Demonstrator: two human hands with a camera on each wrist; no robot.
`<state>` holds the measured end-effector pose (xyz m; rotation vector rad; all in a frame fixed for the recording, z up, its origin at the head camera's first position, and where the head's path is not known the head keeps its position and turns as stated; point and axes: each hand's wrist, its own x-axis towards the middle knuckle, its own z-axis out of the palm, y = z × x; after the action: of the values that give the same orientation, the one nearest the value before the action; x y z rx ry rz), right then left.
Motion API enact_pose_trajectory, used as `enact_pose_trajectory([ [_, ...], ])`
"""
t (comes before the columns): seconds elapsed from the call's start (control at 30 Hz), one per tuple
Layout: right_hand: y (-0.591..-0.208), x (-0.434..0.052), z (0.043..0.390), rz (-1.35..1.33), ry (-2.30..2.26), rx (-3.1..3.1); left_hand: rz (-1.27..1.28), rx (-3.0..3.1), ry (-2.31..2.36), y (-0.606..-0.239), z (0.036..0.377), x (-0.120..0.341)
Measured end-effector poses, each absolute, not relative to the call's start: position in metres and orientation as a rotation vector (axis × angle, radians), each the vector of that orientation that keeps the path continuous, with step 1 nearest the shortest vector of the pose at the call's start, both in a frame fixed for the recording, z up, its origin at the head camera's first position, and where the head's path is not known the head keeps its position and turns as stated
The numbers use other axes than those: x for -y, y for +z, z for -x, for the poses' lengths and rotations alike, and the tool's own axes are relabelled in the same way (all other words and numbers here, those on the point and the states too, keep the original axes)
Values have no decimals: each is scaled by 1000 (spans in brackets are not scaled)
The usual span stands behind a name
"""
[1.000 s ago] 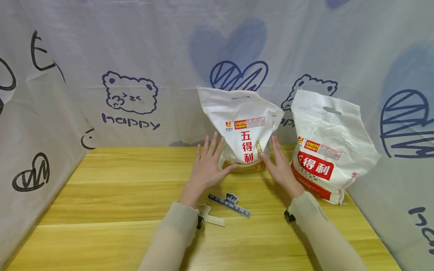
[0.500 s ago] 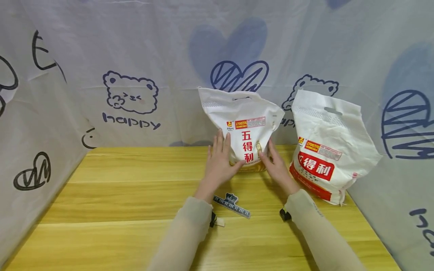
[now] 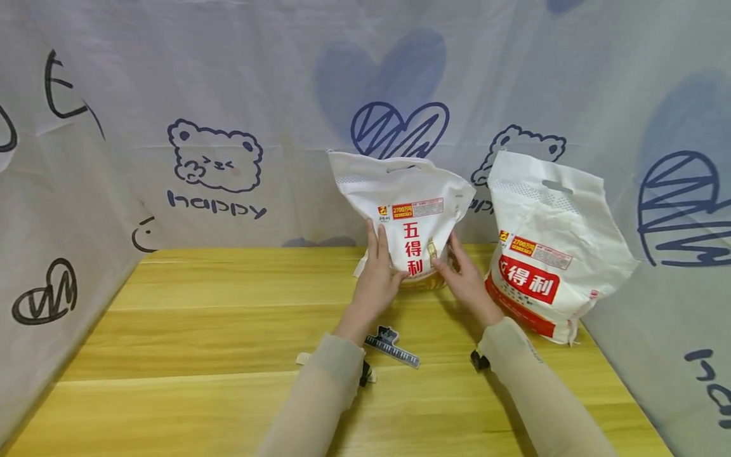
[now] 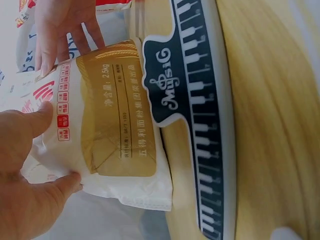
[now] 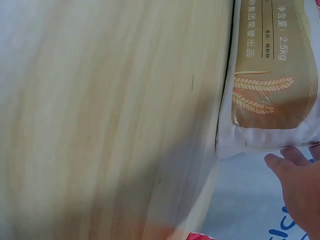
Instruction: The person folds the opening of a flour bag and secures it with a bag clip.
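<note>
A white flour bag with a gold base (image 3: 412, 244) stands near the back of the wooden table, between both hands. My left hand (image 3: 374, 285) lies along its left side, fingers extended upward and thumb touching the lower front. On the other side, my right hand (image 3: 468, 285) has its straight fingers against the bag's edge and its thumb at the front. The left wrist view shows the gold panel (image 4: 122, 110) between the hands. In front lies a black-and-white piano-keyboard clip (image 3: 394, 349). A pale clip (image 3: 303, 358) is mostly hidden under the left sleeve.
A second flour bag (image 3: 539, 254), white and red, leans at the right, close to my right hand. White cloth (image 3: 217, 76) with blue drawings hangs behind the table and at both sides.
My left hand has moved right and in against the bag's side, and the right thumb and fingers have closed in too. The left sleeve now covers most of the pale clip.
</note>
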<state>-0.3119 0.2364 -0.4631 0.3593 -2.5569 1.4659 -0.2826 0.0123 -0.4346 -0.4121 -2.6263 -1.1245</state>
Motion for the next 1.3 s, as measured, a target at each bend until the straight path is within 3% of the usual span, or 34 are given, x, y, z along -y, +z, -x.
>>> enact_pose_trajectory([
  [0.7,-456,-172,312,-547,1443,2536,279,2652,-1123,-428,269,61],
  [1.3,-445,-95,307,-829,1580,2514,257,2672,-1155,-427,249,163],
])
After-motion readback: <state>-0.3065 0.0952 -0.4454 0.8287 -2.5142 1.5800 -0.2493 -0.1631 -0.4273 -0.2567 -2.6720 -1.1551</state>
